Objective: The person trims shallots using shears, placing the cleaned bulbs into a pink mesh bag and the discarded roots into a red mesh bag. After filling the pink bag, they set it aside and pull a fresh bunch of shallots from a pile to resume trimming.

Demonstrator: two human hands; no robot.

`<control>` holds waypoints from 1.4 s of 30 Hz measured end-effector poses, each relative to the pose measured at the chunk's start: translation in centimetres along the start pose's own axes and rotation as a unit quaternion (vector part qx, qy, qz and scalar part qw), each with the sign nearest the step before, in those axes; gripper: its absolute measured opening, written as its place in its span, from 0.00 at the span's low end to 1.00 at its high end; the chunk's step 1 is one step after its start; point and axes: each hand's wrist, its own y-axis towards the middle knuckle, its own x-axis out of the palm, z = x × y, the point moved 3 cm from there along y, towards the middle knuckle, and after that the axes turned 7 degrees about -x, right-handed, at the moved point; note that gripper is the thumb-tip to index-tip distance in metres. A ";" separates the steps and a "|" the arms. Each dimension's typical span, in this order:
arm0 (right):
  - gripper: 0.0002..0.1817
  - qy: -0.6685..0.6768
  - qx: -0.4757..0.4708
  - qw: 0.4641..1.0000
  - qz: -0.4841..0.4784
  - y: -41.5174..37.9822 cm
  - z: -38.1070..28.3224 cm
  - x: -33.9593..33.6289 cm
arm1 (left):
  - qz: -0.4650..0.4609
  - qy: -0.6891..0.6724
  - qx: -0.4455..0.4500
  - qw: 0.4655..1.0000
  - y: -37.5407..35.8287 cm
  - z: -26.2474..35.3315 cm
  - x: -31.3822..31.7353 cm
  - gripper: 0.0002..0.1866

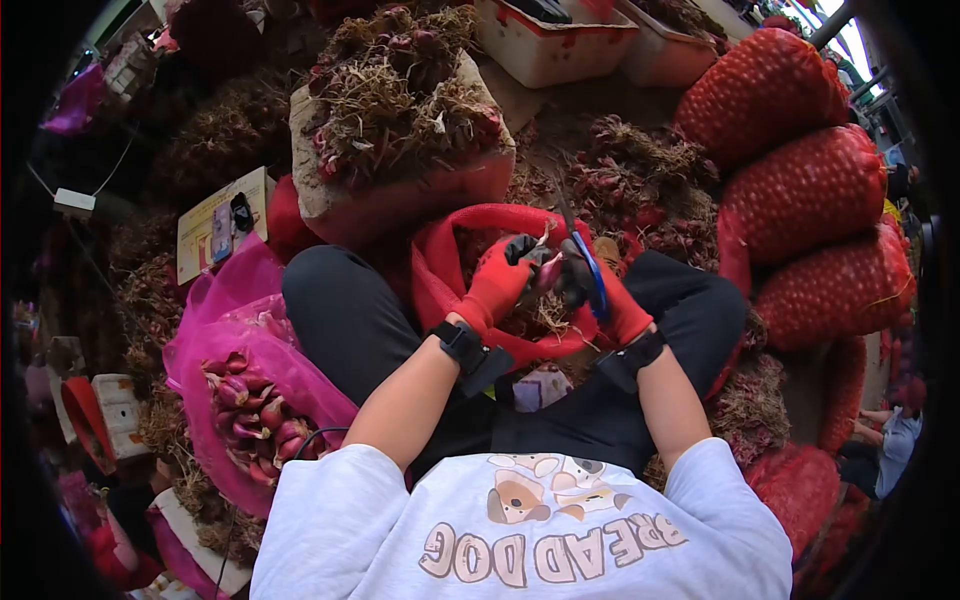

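Observation:
My left hand (502, 277), in a red glove with a dark palm side, is closed on a shallot (550, 271) with its dry stem pointing up. Around the blue-handled scissors (594, 272) my right hand (618, 303) is closed, gloved the same way. The dark blades point up and away, beside the shallot. Both hands are above an open red mesh bag (437, 250) between my knees. Dry roots and scraps show inside it. By my left knee lies a pink mesh bag (330, 400) with trimmed shallots (250, 405) in it.
A heap of rooted shallots (400, 95) rests on a foam box (350, 215) ahead. More loose shallots (645, 175) cover the ground. Full red mesh sacks (800, 190) are stacked at right. White bins (560, 55) stand at the back. Another person (890, 440) sits far right.

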 end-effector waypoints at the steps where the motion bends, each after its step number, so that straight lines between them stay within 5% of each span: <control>1: 0.10 -0.057 0.020 0.998 0.029 -0.4 -0.8 -0.5 | 0.057 0.089 0.048 0.993 -0.3 0.9 -0.6 0.10; 5: 0.15 -0.428 -0.110 0.897 0.012 -2.8 -4.1 0.0 | 0.104 0.272 0.111 0.950 0.2 2.4 -2.6 0.11; 17: 0.27 -0.597 -0.050 0.800 0.033 -2.4 -3.2 -0.9 | 0.116 0.335 0.169 0.920 0.2 2.5 -2.4 0.13; 20: 0.29 -0.646 -0.131 0.750 0.055 -1.9 -2.0 -2.6 | 0.099 0.359 0.202 0.906 0.2 2.5 -2.2 0.15; 21: 0.28 -0.617 -0.078 0.779 0.078 -1.6 -1.6 -3.0 | 0.137 0.339 0.250 0.897 -0.1 2.2 -2.1 0.15; 23: 0.27 -0.580 -0.049 0.807 0.103 -1.3 -1.2 -3.6 | 0.064 0.333 0.149 0.929 1.1 1.2 -2.7 0.14; 25: 0.28 -0.555 -0.080 0.816 0.139 -3.0 -4.3 -1.6 | 0.096 0.133 0.157 0.974 0.8 0.9 -2.2 0.06; 26: 0.28 -0.457 -0.086 0.876 0.124 -3.1 -4.6 -1.3 | 0.012 0.138 0.072 0.988 0.6 2.5 -2.5 0.07; 27: 0.26 -0.443 -0.184 0.870 0.114 -2.7 -3.9 -1.8 | -0.022 -0.013 0.020 0.999 2.3 -0.4 -3.0 0.07; 29: 0.22 -0.183 -0.067 0.977 0.087 1.2 1.9 -4.9 | -0.069 -0.173 0.025 0.982 1.3 1.0 -1.9 0.12; 31: 0.14 -0.107 0.012 0.994 -0.003 3.1 5.1 -5.3 | -0.058 0.117 0.202 0.971 0.7 1.6 -1.2 0.13; 32: 0.16 0.033 -0.044 0.998 -0.027 2.1 4.6 -2.7 | -0.063 0.046 0.153 0.985 1.1 0.2 -1.1 0.13; 34: 0.17 -0.011 -0.097 0.995 -0.019 0.9 3.8 -0.8 | -0.063 -0.094 0.050 0.992 1.2 -2.4 -0.8 0.12; 37: 0.15 -0.118 -0.171 0.976 0.073 -2.5 0.7 1.1 | -0.049 0.036 0.121 0.991 2.2 -4.4 -1.7 0.12; 39: 0.15 -0.056 -0.212 0.974 0.058 -1.1 2.6 0.4 | -0.063 0.311 0.242 0.917 0.6 -1.1 -1.3 0.15; 41: 0.15 0.015 -0.228 0.973 0.035 -0.4 3.4 0.0 | -0.063 -0.007 0.086 0.994 3.1 -6.5 -1.8 0.16; 42: 0.14 0.056 -0.153 0.986 0.032 -0.6 2.2 0.8 | -0.065 -0.061 0.050 0.995 2.4 -5.3 -1.2 0.15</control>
